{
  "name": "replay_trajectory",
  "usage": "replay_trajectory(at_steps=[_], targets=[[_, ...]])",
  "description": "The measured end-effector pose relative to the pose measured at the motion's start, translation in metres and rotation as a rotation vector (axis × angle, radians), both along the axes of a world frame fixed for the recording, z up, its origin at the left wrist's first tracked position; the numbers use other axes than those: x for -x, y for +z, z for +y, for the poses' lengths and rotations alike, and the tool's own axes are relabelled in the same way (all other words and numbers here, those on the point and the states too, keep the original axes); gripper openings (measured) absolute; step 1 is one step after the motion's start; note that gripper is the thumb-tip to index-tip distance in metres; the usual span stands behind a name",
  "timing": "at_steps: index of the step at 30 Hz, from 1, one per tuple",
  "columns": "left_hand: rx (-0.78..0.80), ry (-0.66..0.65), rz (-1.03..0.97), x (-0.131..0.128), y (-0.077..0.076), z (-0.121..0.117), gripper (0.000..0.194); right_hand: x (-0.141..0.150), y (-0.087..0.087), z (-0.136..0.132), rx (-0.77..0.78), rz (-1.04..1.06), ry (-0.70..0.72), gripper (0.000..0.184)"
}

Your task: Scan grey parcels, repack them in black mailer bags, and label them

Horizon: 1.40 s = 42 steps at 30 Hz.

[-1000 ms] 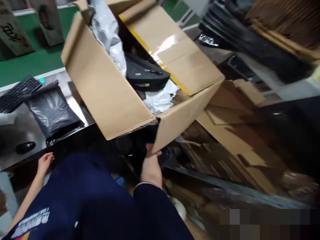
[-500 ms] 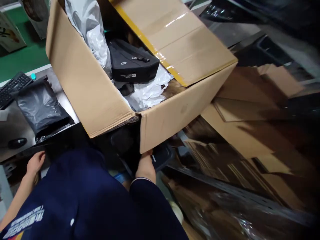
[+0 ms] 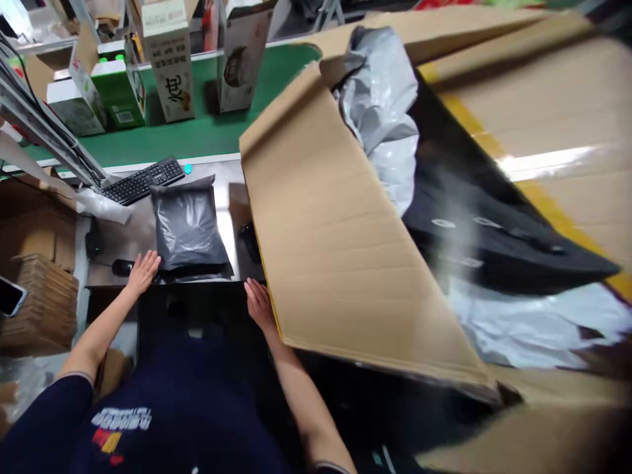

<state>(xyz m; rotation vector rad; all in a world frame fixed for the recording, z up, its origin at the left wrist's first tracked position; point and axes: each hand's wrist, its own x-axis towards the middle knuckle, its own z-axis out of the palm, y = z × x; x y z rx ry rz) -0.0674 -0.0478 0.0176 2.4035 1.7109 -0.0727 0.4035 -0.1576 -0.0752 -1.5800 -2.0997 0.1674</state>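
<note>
My left hand [image 3: 145, 270], its fingers spread, lies at the lower left edge of a dark plastic mailer bag [image 3: 190, 227], close to a black computer mouse [image 3: 122, 267]. The filled, flat mailer rests on the metal worktop [image 3: 141, 227]. At the worktop's front edge, beside the cardboard box's flap [image 3: 336, 237], is my right hand [image 3: 259, 303], fingers stretched out and holding nothing. Inside the big box, a black bag [image 3: 488, 230] sits among grey plastic packages [image 3: 382, 105]; motion blurs it.
A keyboard [image 3: 144, 180] lies behind the mailer. Several product boxes [image 3: 170, 66] stand on a green conveyor belt [image 3: 205, 135] beyond. Flattened cardboard [image 3: 42, 303] is stacked at the left, with a phone [image 3: 10, 296] near it. The open box fills the right side.
The view has swung left. My right hand has come from beneath the box flap to the worktop edge, and my left hand has moved up beside the mailer.
</note>
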Motion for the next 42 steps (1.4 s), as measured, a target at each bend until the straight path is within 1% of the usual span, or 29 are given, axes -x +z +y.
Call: replay_trajectory(at_steps=[2,4,5,7,8,10,12,16,19,21,24,26,28,30,33,35,38,40,42], targets=[[0.033,-0.072,-0.001,-0.002,-0.019,0.008,0.063,0.012,0.0,0.062,-0.06,-0.003,0.051,0.048],[0.046,-0.154,-0.006,-0.002,-0.037,0.012,0.065,0.021,-0.005,0.111,-0.065,-0.015,0.121,0.048],[0.056,-0.19,-0.006,-0.001,-0.044,0.013,0.066,0.025,-0.009,0.13,-0.043,-0.022,0.175,0.049],[0.097,-0.244,0.008,0.003,-0.053,0.014,0.066,0.033,-0.017,0.153,0.035,-0.026,0.321,0.054],[0.124,-0.261,0.021,0.006,-0.054,0.014,0.066,0.036,-0.019,0.159,0.077,-0.02,0.394,0.057],[0.162,-0.291,0.043,0.011,-0.052,0.015,0.065,0.039,-0.019,0.164,0.131,0.005,0.515,0.061],[0.163,-0.346,0.037,0.017,-0.046,0.017,0.065,0.036,-0.015,0.163,0.123,0.025,0.601,0.064],[0.137,-0.512,-0.026,0.02,-0.034,0.022,0.066,0.02,-0.006,0.16,0.079,0.02,0.759,0.065],[0.173,-0.585,-0.052,0.014,-0.029,0.026,0.066,0.014,-0.005,0.16,0.146,-0.029,0.814,0.068],[0.208,-0.583,-0.056,0.009,-0.027,0.025,0.069,0.013,-0.007,0.16,0.217,-0.052,0.823,0.071],[0.261,-0.505,-0.074,0.007,-0.026,0.013,0.073,0.011,-0.011,0.153,0.285,0.019,0.815,0.073],[0.286,-0.42,-0.157,0.007,-0.029,-0.002,0.073,0.006,-0.012,0.142,0.305,0.141,0.76,0.067],[0.289,-0.295,-0.311,0.007,-0.034,-0.021,0.068,0.0,-0.01,0.129,0.356,0.281,0.665,0.058],[0.285,-0.136,-0.481,0.003,-0.04,-0.038,0.059,-0.003,-0.007,0.116,0.445,0.4,0.577,0.049],[0.275,0.056,-0.682,-0.008,-0.046,-0.054,0.051,-0.001,0.002,0.103,0.535,0.543,0.468,0.046],[0.258,0.133,-0.781,-0.016,-0.045,-0.057,0.049,0.006,0.007,0.1,0.522,0.636,0.387,0.048],[0.194,0.244,-0.88,-0.027,-0.037,-0.056,0.043,0.018,0.01,0.099,0.46,0.756,0.269,0.048],[0.113,0.323,-0.914,-0.036,-0.03,-0.054,0.038,0.025,0.011,0.099,0.41,0.808,0.204,0.045],[0.009,0.404,-0.952,-0.049,-0.022,-0.055,0.04,0.03,0.013,0.097,0.353,0.844,0.128,0.044]])
